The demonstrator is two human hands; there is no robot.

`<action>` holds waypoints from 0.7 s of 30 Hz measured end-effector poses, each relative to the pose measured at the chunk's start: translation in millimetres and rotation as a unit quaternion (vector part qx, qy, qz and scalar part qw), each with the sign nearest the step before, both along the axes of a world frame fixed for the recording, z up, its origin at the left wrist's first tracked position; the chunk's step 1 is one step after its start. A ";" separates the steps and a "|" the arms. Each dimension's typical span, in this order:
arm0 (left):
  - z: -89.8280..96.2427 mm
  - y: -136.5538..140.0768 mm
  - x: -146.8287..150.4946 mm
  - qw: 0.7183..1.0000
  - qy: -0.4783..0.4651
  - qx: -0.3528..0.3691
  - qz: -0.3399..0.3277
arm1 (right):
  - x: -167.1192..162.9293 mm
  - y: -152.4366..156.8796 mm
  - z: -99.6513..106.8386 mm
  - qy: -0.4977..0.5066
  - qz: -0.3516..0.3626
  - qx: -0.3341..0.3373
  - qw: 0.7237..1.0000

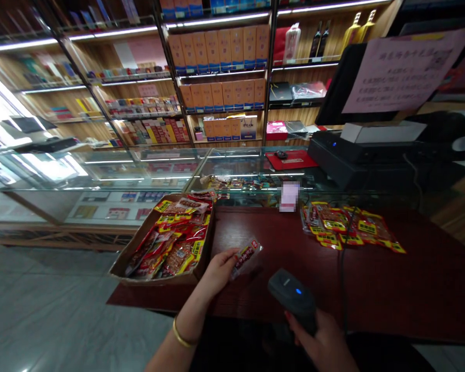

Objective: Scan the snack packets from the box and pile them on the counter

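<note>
Pinched in my left hand (219, 271) is a clear and dark red snack packet (247, 257), held just above the dark red counter. My right hand (320, 336) is wrapped round the handle of a black barcode scanner (293, 293), whose blue light is on; its head points toward the packet side. To the left of my left hand stands an open cardboard box (206, 253) filled with red and yellow snack packets (180, 253). A separate pile of similar packets (333, 222) lies on the counter at the right, beyond the scanner.
A glass display case (147, 173) runs behind the wooden counter (263, 227). A black cable (344, 279) crosses the counter at right. The cash register (356, 160) and its monitor stand at the back right. A small blurred card (290, 196) and a red mouse pad (294, 161) are nearby.
</note>
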State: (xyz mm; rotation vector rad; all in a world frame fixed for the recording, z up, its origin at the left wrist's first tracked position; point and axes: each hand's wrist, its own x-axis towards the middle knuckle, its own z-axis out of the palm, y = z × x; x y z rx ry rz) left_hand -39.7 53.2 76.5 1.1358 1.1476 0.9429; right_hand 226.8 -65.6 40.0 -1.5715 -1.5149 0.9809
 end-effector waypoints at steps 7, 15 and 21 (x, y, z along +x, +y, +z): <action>-9.9 -7.0 17.5 0.974 -0.165 -0.057 0.143 | -23.9 -1.3 12.2 -0.027 0.027 -0.008 0.999; -12.6 -2.8 20.4 0.993 -0.037 0.051 0.102 | -26.9 4.6 30.3 -0.034 0.082 -0.023 0.996; -21.3 3.5 17.9 0.998 0.006 0.006 0.065 | -21.4 6.4 24.2 0.018 0.049 -0.021 0.998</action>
